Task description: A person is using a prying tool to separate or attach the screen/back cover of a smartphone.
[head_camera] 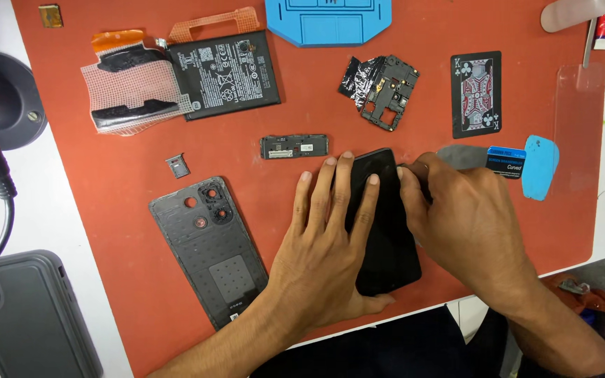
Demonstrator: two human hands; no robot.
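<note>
Near the worktop's front edge, the left hand (330, 238) is pressing flat on the phone (386, 231); the right hand (463, 224) is gripping its side edge. It looks stiff, glassy, fragile; best held by its edges.

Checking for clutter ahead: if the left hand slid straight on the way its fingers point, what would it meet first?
Probably the small black rectangular component, just beyond the left hand on the red mat.

On the mat (141, 175), the phone (386, 238) lies centre under both hands, back cover (211, 252) at its 9 o'clock, battery (225, 73) at 11, playing card (476, 94) at 1 o'clock.
</note>
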